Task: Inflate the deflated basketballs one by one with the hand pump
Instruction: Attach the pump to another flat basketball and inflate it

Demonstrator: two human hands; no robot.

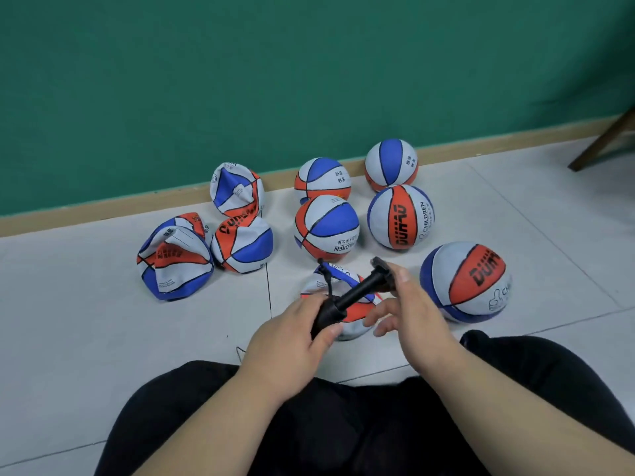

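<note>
A black hand pump (pixel 347 297) lies slanted above a partly flat red, white and blue basketball (pixel 354 312) on the floor in front of me. My left hand (pixel 292 334) grips the pump's barrel at its lower end. My right hand (pixel 409 304) has its thumb on the T-handle at the upper end, with its other fingers spread loosely below. A thin black hose (pixel 327 278) runs from the pump over the ball. Three crumpled flat balls (pixel 175 266) lie to the left.
Several round inflated balls stand behind and to the right, the nearest one (pixel 465 281) close to my right hand. A green wall with a tan skirting board (pixel 103 207) runs behind them. A wooden furniture leg (pixel 604 139) stands at the far right. My black-trousered legs fill the bottom.
</note>
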